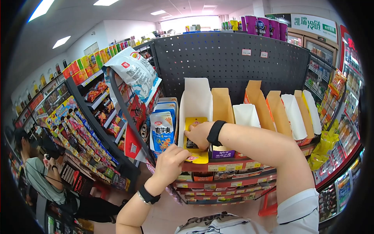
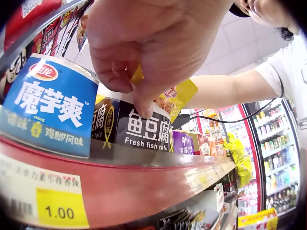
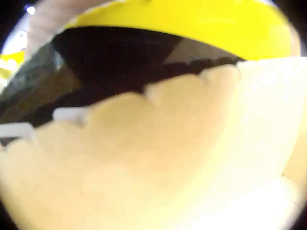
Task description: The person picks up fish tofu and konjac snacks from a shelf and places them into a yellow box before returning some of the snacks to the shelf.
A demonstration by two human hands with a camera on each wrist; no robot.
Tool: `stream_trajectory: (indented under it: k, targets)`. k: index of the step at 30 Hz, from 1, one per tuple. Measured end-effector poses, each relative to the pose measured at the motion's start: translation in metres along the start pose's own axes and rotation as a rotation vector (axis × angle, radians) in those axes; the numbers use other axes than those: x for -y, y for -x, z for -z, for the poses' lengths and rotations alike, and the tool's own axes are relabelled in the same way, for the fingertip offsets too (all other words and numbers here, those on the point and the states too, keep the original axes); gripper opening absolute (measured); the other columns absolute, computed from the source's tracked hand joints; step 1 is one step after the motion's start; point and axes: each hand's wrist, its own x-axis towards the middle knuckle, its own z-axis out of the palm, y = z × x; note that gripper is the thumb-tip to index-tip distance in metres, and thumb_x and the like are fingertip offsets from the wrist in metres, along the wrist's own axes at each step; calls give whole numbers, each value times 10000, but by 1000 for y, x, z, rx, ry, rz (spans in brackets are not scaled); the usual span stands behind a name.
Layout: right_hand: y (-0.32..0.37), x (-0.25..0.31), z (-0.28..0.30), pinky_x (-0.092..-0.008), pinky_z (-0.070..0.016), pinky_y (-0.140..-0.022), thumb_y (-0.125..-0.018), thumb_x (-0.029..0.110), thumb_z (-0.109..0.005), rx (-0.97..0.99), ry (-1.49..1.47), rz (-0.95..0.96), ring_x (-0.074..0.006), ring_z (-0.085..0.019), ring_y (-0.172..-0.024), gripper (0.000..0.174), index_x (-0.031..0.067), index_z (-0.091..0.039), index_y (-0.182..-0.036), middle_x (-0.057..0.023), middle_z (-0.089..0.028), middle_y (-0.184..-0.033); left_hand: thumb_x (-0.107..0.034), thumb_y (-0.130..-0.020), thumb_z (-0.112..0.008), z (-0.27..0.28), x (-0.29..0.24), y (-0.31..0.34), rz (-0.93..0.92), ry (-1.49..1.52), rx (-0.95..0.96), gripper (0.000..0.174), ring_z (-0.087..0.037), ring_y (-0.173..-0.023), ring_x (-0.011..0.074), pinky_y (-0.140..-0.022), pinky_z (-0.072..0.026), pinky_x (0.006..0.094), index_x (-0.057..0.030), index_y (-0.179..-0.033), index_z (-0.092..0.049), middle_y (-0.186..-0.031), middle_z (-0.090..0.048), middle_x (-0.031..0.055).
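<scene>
The right hand (image 1: pixel 199 135) partly hides a yellow-and-black snack packet (image 1: pixel 192 121); the left wrist view crops the left hand (image 2: pixel 156 45).

Red-edged shelf (image 2: pixel 139 184) w/ price tags (image 2: pixel 62 208): row of snack bxs (image 1: pixel 197 95), blue box (image 2: pixel 50 108) far L.

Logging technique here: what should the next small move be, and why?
Probably tuck the front packet back into the white-backed box: its yellow end pokes up above the front edge. The left hand is at that edge, so it seems well placed, while the right hand is on a packet further inside.
</scene>
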Motion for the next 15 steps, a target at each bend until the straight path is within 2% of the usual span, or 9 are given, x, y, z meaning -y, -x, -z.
stream_trajectory:
  k: [4, 6, 8, 9, 10, 12, 13, 15]
  targets:
    - [-3, -1, -9, -415, -416, -901, -638, 215, -711, -80, 45, 41, -387, -449, -1137, 814, -34, -298, -1293, -292, -403, -1229, 38, -645, -589, 1, 1, -3, 1, 17, -4, 162, -547, -728, 245, -599, -462, 338, -51, -781, -586, -747, -595, 66]
    - [-8, -7, -13, -396, -470, -812, -665, 212, -653, -189, 89, 188, -357, -588, -934, 550, -66, -492, -1112, -261, -589, -969, 36, -650, -592, 1, 0, -3, 2, 14, -6, 157, -548, -727, 246, -601, -463, 339, -51, -780, -587, -748, -597, 68]
    - [-12, -5, -20, -396, -483, -772, -676, 211, -647, -264, 97, 171, -349, -605, -882, 515, -56, -505, -1094, -240, -606, -925, 103, -593, -565, 1, -1, -3, 15, 55, -26, 243, -554, -710, 269, -618, -447, 351, -46, -781, -602, -721, -587, 89]
    - [-14, -4, -24, -396, -495, -731, -686, 209, -640, -338, 108, 151, -341, -623, -830, 480, -45, -519, -1075, -220, -624, -881, 103, -593, -565, 1, -1, -4, 10, 54, -25, 243, -554, -710, 269, -618, -447, 351, -46, -781, -602, -721, -587, 89]
    - [-17, -4, -28, -396, -495, -731, -686, 209, -640, -341, 108, 148, -341, -623, -830, 480, -45, -519, -1075, -220, -624, -881, 99, -599, -575, 0, 0, -4, 15, 54, -25, 232, -553, -709, 272, -617, -445, 350, -45, -779, -601, -721, -587, 91]
    - [-19, -2, -30, -391, -504, -671, -707, 190, -614, -455, 180, 142, -305, -639, -778, 340, -8, -590, -983, -167, -644, -823, 94, -606, -586, 0, 0, -4, 18, 50, -26, 221, -552, -708, 274, -616, -444, 349, -44, -778, -600, -721, -587, 93]
    - [-17, -1, -28, -391, -504, -671, -707, 190, -614, -458, 179, 140, -305, -639, -778, 340, -8, -590, -983, -167, -644, -823, 84, -612, -600, 1, -1, -5, 35, 43, -13, 209, -551, -709, 276, -615, -443, 349, -44, -777, -599, -720, -587, 95]
    - [-13, 0, -24, -366, -504, -638, -726, 163, -581, -408, 230, 183, -279, -646, -751, 174, 41, -654, -827, -118, -655, -768, 74, -618, -614, 2, -3, -6, 48, 38, 0, 198, -551, -710, 278, -614, -441, 348, -44, -776, -598, -720, -586, 97]
